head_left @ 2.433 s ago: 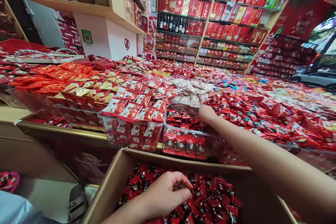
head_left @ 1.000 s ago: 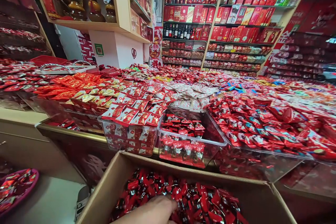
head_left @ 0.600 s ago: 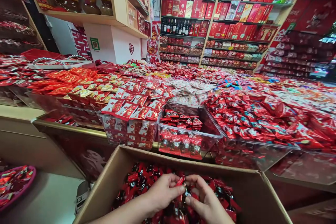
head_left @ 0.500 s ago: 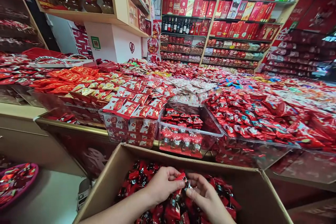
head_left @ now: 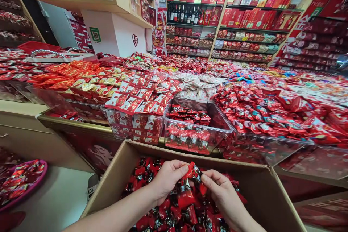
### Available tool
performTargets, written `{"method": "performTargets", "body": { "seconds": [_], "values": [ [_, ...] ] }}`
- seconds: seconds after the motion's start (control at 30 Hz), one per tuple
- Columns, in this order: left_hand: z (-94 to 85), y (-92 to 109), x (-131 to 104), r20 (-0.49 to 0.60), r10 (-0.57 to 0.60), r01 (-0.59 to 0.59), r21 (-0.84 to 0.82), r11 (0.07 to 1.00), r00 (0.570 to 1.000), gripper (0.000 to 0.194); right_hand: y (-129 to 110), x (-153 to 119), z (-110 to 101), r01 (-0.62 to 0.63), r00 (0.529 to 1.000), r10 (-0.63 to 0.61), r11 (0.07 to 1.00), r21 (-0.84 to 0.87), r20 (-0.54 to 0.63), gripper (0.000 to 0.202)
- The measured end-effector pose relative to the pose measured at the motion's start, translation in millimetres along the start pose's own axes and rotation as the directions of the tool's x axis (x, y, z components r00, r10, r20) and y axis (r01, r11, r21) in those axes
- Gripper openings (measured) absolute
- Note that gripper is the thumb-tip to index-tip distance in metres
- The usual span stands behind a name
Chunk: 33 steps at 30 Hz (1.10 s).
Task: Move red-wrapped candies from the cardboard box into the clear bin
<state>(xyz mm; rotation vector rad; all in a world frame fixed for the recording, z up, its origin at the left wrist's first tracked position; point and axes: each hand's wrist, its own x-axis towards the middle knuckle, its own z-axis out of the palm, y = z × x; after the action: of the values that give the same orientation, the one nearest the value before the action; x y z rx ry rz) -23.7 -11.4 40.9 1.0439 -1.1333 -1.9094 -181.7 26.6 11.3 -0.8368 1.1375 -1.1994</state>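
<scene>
Over an open cardboard box (head_left: 261, 188), both of my hands are pinching small red-and-black wrapped candies. My left hand (head_left: 170, 179) has its thumb and fingers closed on the left end of a wrapped candy (head_left: 195, 174). Another candy (head_left: 185, 192) hangs just below the left fingertips; whether they grip it too is unclear. The right end of the upper candy meets the thumb and fingers of my right hand (head_left: 219, 186). Beneath both hands, many loose candies (head_left: 163, 214) of the same kind fill the box. My curled fingers partly hide the wrappers.
Behind the box, a clear plastic bin (head_left: 221, 128) holds rows of similar red-and-black candies. Left of it stands a bin of red-and-white packets (head_left: 134, 103); red packets (head_left: 261, 112) are heaped right. A pink-rimmed basket (head_left: 40, 177) sits low left. Stocked shelves (head_left: 217, 32) line the back.
The view has tilted down slightly, so the shelves sit higher. My hands have moved a little apart, and the upper candy now shows stretched between them.
</scene>
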Motion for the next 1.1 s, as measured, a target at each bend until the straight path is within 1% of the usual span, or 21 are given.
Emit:
{"method": "performTargets", "body": {
  "seconds": [0.1, 0.17, 0.23, 0.3, 0.37, 0.43, 0.5, 0.57, 0.67, 0.7, 0.73, 0.77, 0.8, 0.83, 0.87, 0.9, 0.93, 0.97, 1.0, 1.03, 1.1],
  "values": [
    [-2.4, 3, 0, -0.029, 0.015, -0.014, 0.015, 1.0, 0.999, 0.042, -5, 0, -3, -0.002, 1.0, 0.001, 1.0, 0.016, 0.01, 0.031],
    [-4.2, 2, 1, -0.024, 0.018, -0.017, 0.045, 0.999, 1.0, 0.042, -9, -1, -3, 0.008, 1.0, -0.008, 1.0, -0.027, 0.028, 0.029],
    [-5.0, -1, 1, 0.013, 0.029, -0.031, 0.12, 0.992, 0.999, 0.04, -12, -4, -1, 0.029, 0.999, -0.027, 0.996, -0.087, 0.022, 0.029],
    [-4.8, -4, 2, 0.033, 0.038, -0.044, 0.209, 0.977, 0.999, 0.037, -11, -6, 1, 0.037, 0.999, -0.039, 0.991, -0.131, -0.009, 0.029],
    [-3.9, -6, 3, 0.001, 0.048, -0.047, 0.255, 0.966, 0.999, 0.035, -9, -7, 3, 0.046, 0.998, -0.052, 0.989, -0.142, -0.037, 0.031],
    [-3.3, -5, 3, -0.067, 0.067, -0.051, 0.225, 0.973, 0.995, 0.035, -7, -6, 5, 0.069, 0.997, -0.073, 0.992, -0.106, -0.027, 0.032],
    [-3.4, -1, 3, -0.102, 0.098, -0.077, 0.188, 0.979, 0.99, 0.035, -6, -6, 5, 0.099, 0.995, -0.099, 0.994, -0.052, -0.003, 0.03],
    [-4.0, 3, 2, -0.07, 0.098, -0.083, 0.192, 0.978, 0.993, 0.034, -7, -4, 3, 0.122, 0.993, -0.122, 0.991, -0.056, 0.005, 0.029],
    [-3.4, 5, -2, 0.091, 0.015, -0.04, 0.28, 0.959, 0.996, 0.032, -9, -3, -3, 0.165, 0.986, -0.169, 0.97, -0.181, -0.01, 0.029],
    [-2.3, 4, -3, 0.129, -0.011, -0.03, 0.312, 0.95, 0.992, 0.031, -10, -2, -5, 0.2, 0.977, -0.213, 0.948, -0.248, -0.026, 0.029],
    [-0.8, 2, -4, 0.14, -0.025, -0.025, 0.343, 0.939, 0.99, 0.03, -11, -2, -7, 0.255, 0.959, -0.282, 0.909, -0.33, -0.037, 0.027],
    [0.9, -1, -5, 0.124, -0.031, -0.017, 0.372, 0.928, 0.992, 0.03, -11, -2, -8, 0.322, 0.928, -0.37, 0.847, -0.423, -0.033, 0.024],
    [2.6, -4, -5, 0.088, -0.027, -0.011, 0.4, 0.916, 0.996, 0.029, -11, -3, -8, 0.389, 0.892, -0.452, 0.764, -0.514, 0.002, 0.02],
    [4.0, -7, -6, 0.05, -0.019, -0.004, 0.429, 0.903, 0.999, 0.029, -11, -3, -8, 0.45, 0.859, -0.506, 0.671, -0.59, 0.079, 0.016],
    [4.8, -10, -6, 0.019, -0.017, 0.007, 0.46, 0.888, 1.0, 0.028, -9, -4, -7, 0.497, 0.836, -0.521, 0.588, -0.639, 0.171, 0.015],
    [5.1, -13, -6, -0.001, -0.024, 0.022, 0.491, 0.871, 1.0, 0.027, -7, -5, -6, 0.529, 0.828, -0.494, 0.532, -0.662, 0.265, 0.018],
    [5.0, -15, -6, -0.012, -0.03, 0.031, 0.523, 0.852, 0.999, 0.027, -4, -5, -4, 0.548, 0.826, -0.454, 0.503, -0.669, 0.335, 0.026],
    [4.4, -16, -7, -0.01, -0.022, 0.024, 0.557, 0.83, 1.0, 0.025, 0, -5, -3, 0.553, 0.826, -0.423, 0.487, -0.675, 0.372, 0.034],
    [3.8, -16, -8, -0.003, -0.001, 0.003, 0.596, 0.803, 1.0, 0.024, 4, -4, -2, 0.556, 0.825, -0.417, 0.478, -0.681, 0.381, 0.038],
    [3.2, -15, -8, 0.013, 0.03, -0.031, 0.63, 0.776, 0.999, 0.023, 9, -4, -1, 0.56, 0.82, -0.433, 0.468, -0.683, 0.375, 0.036],
    [3.1, -10, -11, 0.086, 0.095, -0.128, 0.657, 0.743, 0.992, 0.021, 15, -1, 0, 0.58, 0.799, -0.479, 0.451, -0.678, 0.364, 0.03]
  ]
}}
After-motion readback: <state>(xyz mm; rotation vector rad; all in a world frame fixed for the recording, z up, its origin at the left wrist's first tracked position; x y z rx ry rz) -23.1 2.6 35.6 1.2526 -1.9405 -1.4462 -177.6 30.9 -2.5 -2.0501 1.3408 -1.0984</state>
